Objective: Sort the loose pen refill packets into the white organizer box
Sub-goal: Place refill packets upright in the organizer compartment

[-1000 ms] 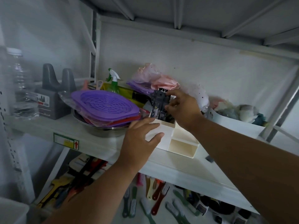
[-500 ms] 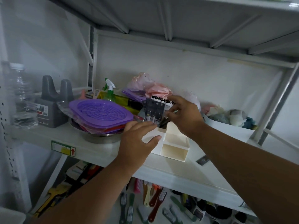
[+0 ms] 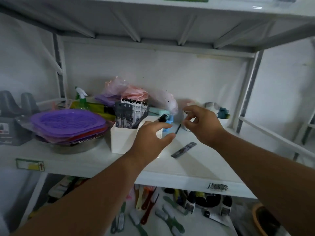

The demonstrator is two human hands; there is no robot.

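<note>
Refill packets (image 3: 131,113), several I can't count, stand in my one white organizer box (image 3: 122,138); one more packet (image 3: 184,149) lies on the shelf (image 3: 196,166). Left hand (image 3: 150,138) and right hand (image 3: 202,125) hover, fingers loosely curled, holding nothing.

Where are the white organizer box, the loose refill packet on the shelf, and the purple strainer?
white organizer box (image 3: 121,141): head view, front wall.
loose refill packet (image 3: 184,150): head view, middle of the flat packet.
purple strainer (image 3: 68,119): head view, top slotted face.

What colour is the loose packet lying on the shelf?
Dark grey-black, seen in the head view: loose packet.
</note>
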